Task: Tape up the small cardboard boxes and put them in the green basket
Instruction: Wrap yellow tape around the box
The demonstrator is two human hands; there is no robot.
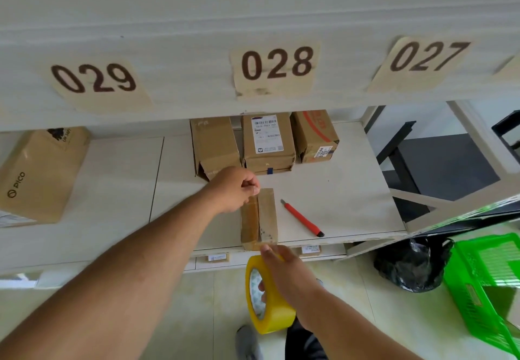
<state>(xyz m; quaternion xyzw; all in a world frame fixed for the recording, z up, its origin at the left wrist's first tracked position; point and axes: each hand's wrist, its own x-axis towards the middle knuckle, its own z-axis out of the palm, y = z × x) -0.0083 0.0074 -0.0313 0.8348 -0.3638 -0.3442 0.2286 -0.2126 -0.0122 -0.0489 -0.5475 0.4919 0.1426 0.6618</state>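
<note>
A small, narrow cardboard box [267, 216] lies on the white shelf [351, 190], its near end at the shelf's front edge, with clear tape along its top. My left hand [235, 188] rests at the box's far end, its fingers curled and pinching the tape end there. My right hand [284, 272] grips a yellow roll of packing tape [270, 314] just below the box's near end, fingers through the core. Three more small cardboard boxes [268, 143] stand at the back of the shelf. The green basket [484, 283] sits on the floor at the lower right.
A red utility knife [302, 218] lies on the shelf just right of the box. A larger PICO carton [39, 174] stands at the left. A black plastic bag [410, 264] lies on the floor beside the basket. An upper shelf board with labels 029, 028, 027 hangs overhead.
</note>
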